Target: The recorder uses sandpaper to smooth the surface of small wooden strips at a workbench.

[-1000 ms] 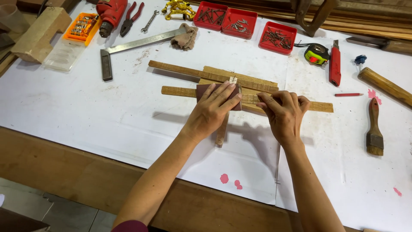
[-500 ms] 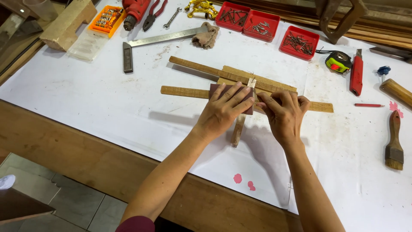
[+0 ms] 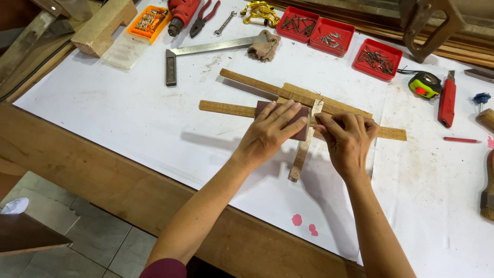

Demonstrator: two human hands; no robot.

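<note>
Two bare hands work on a paper-covered tabletop [image 3: 128, 123]. Far left: a wooden block [image 3: 103, 25] and a steel try square [image 3: 211, 51]. Left hand [image 3: 270, 134], fingers flat, presses a brown sanding block [image 3: 288, 119] onto a long wooden strip [image 3: 226, 108]. A short slat [image 3: 303, 149] crosses this strip, running toward the viewer. Right hand [image 3: 349, 140], fingers curled, pinches the slat just beside the block. Far right: red nail trays [image 3: 378, 57], a tape measure [image 3: 425, 85], a red pencil [image 3: 461, 139].
</note>
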